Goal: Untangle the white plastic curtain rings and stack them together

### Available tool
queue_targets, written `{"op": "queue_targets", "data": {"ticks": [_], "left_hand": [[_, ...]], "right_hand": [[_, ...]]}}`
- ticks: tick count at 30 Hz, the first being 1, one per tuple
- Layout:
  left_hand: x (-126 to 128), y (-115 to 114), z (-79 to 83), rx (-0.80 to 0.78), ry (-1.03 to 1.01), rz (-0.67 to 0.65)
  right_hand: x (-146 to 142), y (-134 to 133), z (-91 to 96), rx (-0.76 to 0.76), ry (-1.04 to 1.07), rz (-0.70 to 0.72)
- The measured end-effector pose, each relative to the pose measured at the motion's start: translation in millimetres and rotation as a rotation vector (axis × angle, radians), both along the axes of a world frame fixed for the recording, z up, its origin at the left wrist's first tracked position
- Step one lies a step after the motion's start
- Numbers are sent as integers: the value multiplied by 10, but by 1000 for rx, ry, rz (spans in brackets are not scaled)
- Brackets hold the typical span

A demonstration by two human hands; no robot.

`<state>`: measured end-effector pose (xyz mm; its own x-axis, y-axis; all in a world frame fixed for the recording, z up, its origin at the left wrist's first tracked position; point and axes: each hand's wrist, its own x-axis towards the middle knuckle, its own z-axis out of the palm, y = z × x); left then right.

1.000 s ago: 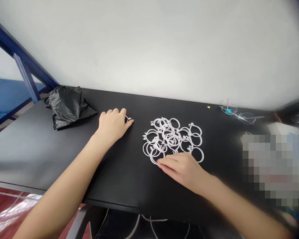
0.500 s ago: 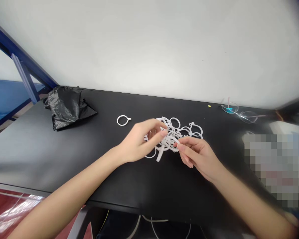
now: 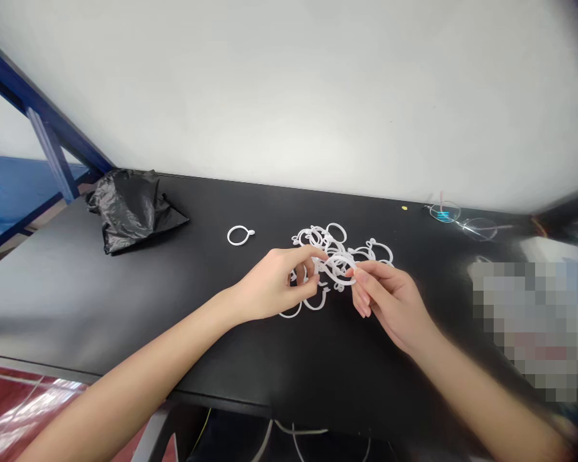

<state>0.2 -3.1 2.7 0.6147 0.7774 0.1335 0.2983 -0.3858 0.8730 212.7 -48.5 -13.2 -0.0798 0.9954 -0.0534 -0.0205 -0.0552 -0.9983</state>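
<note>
My right hand pinches a white curtain ring between thumb and fingers, raised over a loose pile of similar rings. Each ring has a small eyelet on its edge, where this shows. On the other side, my left hand has its thumb and fingers curved and apart; its index fingertip reaches the held ring's left edge, though contact is unclear. Part of the pile is hidden behind my left fingers. A single white ring lies apart, to the left of the pile.
A crumpled black plastic bag lies at the back left of the black table. Eyeglasses rest at the back right by the wall, with a small yellow bit nearby. A blurred-out pale item is at the right.
My right hand has lifted the ring up from the pile. My left hand has shifted slightly down, its fingers wider apart. Some rings in the pile have moved.
</note>
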Motion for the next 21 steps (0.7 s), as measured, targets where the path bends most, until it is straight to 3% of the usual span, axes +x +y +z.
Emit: {"op": "queue_targets", "data": {"ticks": [4,8,14,21], "left_hand": [[-17,15,18,-31,-52,80],[-37,45,25,-145,-99,103],[-34,76,15,-441,-301,14],[-41,105,6,-474,-203,109]], "right_hand": [[33,14,4,113,-117,-120],[47,39,36,181,-84,-171],[17,28,52,115,0,-186],[3,26,64,86,98,-206]]}}
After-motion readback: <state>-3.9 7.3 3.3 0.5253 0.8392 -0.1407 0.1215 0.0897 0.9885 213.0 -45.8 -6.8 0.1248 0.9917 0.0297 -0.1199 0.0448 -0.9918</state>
